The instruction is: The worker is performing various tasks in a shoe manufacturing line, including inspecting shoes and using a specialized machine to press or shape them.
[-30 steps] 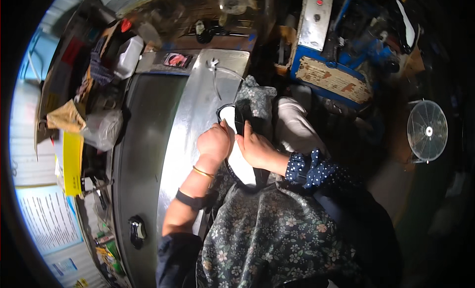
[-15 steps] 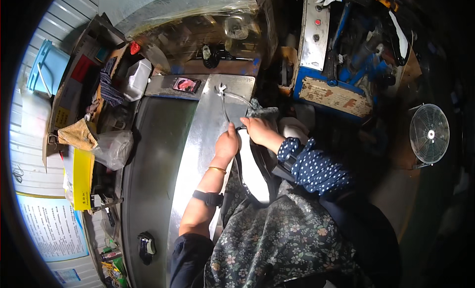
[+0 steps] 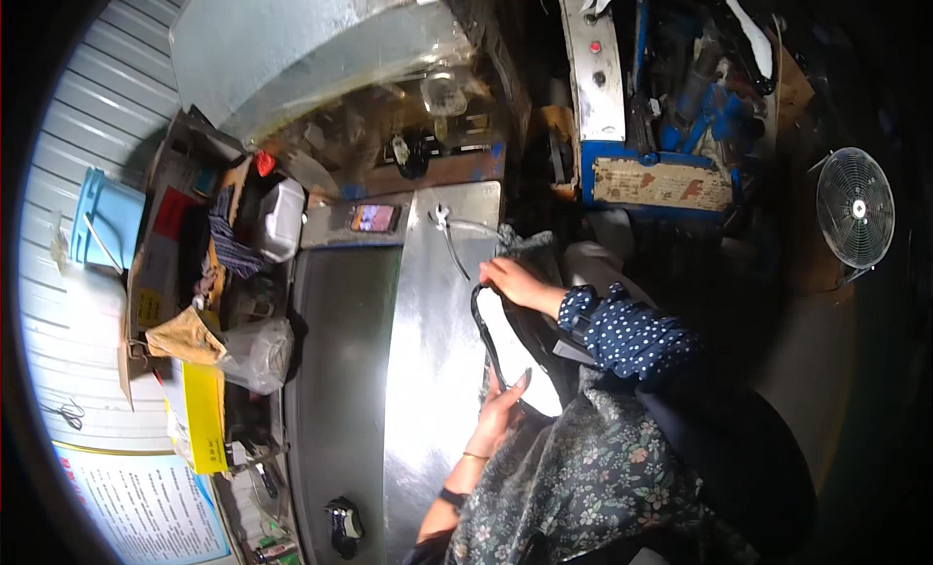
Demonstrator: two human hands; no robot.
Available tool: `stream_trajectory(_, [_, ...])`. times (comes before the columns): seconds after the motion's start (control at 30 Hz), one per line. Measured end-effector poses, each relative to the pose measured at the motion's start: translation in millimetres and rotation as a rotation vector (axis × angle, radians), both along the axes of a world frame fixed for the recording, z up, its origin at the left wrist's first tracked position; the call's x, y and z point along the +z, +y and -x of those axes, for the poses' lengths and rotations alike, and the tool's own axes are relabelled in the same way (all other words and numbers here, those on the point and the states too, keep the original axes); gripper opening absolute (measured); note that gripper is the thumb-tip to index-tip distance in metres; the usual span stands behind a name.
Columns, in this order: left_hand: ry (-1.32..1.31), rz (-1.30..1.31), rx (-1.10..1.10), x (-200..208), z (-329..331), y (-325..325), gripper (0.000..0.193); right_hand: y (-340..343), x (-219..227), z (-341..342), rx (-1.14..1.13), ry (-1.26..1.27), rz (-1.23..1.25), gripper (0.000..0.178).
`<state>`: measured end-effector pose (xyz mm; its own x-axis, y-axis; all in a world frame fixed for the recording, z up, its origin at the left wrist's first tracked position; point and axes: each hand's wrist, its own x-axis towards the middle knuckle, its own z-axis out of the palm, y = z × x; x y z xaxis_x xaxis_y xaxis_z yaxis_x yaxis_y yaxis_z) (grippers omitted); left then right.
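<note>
A long dark shoe, turned with its white bottom up, lies across my lap against the floral apron. A raised black edge runs down its left side. With pinched fingers, my right hand holds the far narrow end. My left hand grips the left side near the wide near end, thumb on top and the other fingers mostly hidden. Beyond the shoe, a metal tool like pincers with curved handles lies on the shiny metal worktop.
Left of the worktop runs a dark belt-like surface, bearing a small black shoe and, at its far end, a phone. Cluttered shelves with a yellow box stand further left. A blue machine and a fan are at right.
My left hand has moved from the shoe's far end to its near left side. My right hand stays at the far end. The whole view has shifted.
</note>
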<state>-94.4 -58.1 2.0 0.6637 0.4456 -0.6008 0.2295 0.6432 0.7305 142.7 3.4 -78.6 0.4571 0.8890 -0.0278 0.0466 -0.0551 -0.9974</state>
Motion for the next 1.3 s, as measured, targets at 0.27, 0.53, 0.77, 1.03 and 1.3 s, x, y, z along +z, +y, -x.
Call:
stream_trajectory(0.27, [-0.115, -0.367, 0.232, 9, 31, 72, 0.084, -70, 122, -130, 0.061, -0.743, -0.003, 0.034])
stream_trajectory(0.53, [0.668, -2.019, -0.421, -53, 68, 47, 0.068, -218, 264, -359, -0.929, -1.62, 0.693, 0.055])
stream_trajectory(0.77, [0.487, -1.861, -0.092, -67, 45, 40, 0.076, -253, 245, -373, -1.172, -1.051, 0.353, 0.069])
stream_trajectory(1.03, [-0.079, -1.08, -0.087, 24, -56, 31, 0.032, -209, 180, -196, -0.869, -1.038, -0.417, 0.064])
stream_trajectory(1.3, [-0.526, 0.121, 0.395, 46, -112, 76, 0.046, -172, 145, 0, 0.172, -0.425, -0.452, 0.091])
